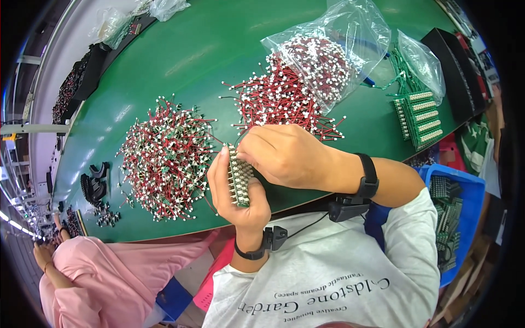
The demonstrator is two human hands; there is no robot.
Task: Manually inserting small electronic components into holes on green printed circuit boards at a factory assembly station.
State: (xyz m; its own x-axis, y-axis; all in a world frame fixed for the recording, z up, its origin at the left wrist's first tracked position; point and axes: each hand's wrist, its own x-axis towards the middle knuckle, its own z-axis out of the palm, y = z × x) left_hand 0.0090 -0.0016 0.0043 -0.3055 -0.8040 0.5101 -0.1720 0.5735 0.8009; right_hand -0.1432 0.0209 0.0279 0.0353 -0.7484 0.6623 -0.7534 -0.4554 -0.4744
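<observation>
Upright in my left hand (pixel 246 216) is a block of green circuit boards (pixel 239 177) with rows of cream connectors, the fingers closed along one side and the thumb on the other. My right hand (pixel 287 156) is curled at the top end of the boards, its fingertips pinched together. What lies between those fingertips is hidden. Just beyond my hands spreads a pile of red wires with white plugs (pixel 279 98). Left of them is a heap of red wires with small green boards and white plugs (pixel 167 158).
A clear plastic bag of wires (pixel 328 65) lies at the back. More stacked boards (pixel 421 120) stand at the right beside a black box (pixel 454 71). A blue bin (pixel 465 218) of boards sits at my right. Black parts (pixel 95 186) lie far left, near a person in pink (pixel 104 279).
</observation>
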